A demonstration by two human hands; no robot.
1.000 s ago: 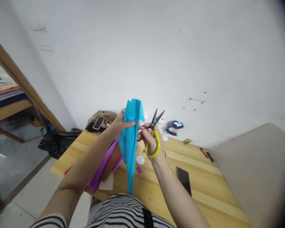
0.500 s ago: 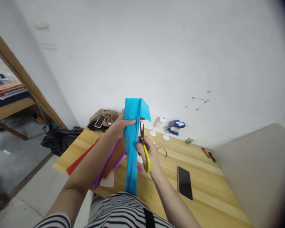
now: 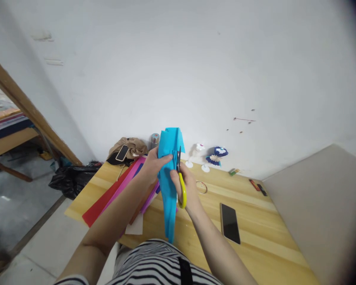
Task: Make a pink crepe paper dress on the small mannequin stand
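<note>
From where I stand, the person has the blue sheet (image 3: 167,183) up in the air over the near part of the worktop (image 3: 264,233), its lower end hanging close to the striped shirt. The left hand (image 3: 150,165) grips it about the upper half, thumb pressed across the front near the folded right edge. The right hand (image 3: 187,183) is closed around the yellow-handled scissors (image 3: 184,193), points upward.

What has just changed is the scissors: a second ago the blades stood wide apart, clear of the sheet and tipped away to the right; now they are nearly together and sit right at its right edge, just beside the left thumb. Whether any blue lies between them I cannot tell from here. The top flap, spread broadly half a second ago, has drawn narrower too. To my mind this means the trimming of that edge is in hand, with the thumb close enough to the points to want care.

On the worktop, red (image 3: 102,202) and pink sheets (image 3: 122,185) lie beneath the left forearm, and a dark phone (image 3: 230,223) lies right of the right forearm.
</note>
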